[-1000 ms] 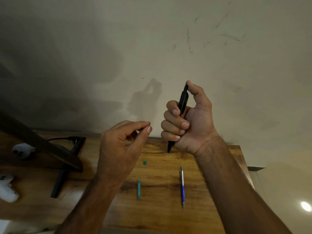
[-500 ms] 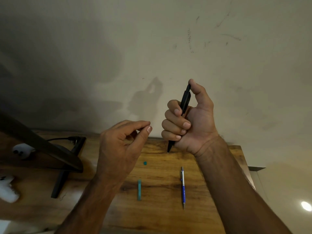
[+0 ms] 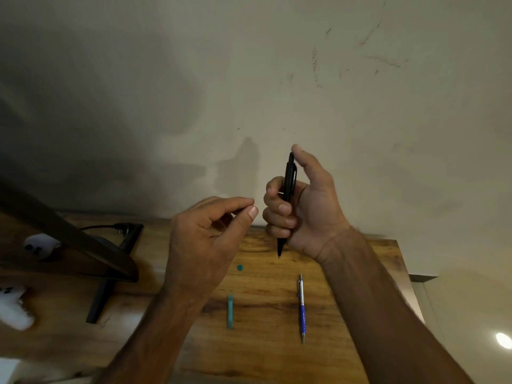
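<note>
Here, in the head view, a person's right hand [image 3: 310, 212] grips a slim black plastic click pen [image 3: 288, 189], fingers curled round the barrel and the thumb resting on its top end. The pen's long axis stands nearly upright, with the tip pointing down and hanging clear above the wooden tabletop [image 3: 263, 356], beyond whose far edge rises a pale wall.

The left hand [image 3: 202, 245] is raised just to the left of the right hand, near it but not touching. Its thumb and forefinger tips are drawn together level with the middle of the barrel. Whether they pinch anything cannot be told from this angle.

Judged from that, the coming move turns on a short sideways gap: the left hand's pinch has only to travel right to meet the upright pen, whose tip is free while its top is covered by the thumb.

Below the left hand's fingers lie a small teal cap [image 3: 240, 267] and, nearer the person, a narrow teal plastic case [image 3: 230, 311]. Under the right wrist a blue-and-silver mechanical pencil [image 3: 301, 309] lies parallel to the case and well apart from it, tip toward the person. To the left of the left hand stands a dark monitor stand [image 3: 110, 273].
</note>
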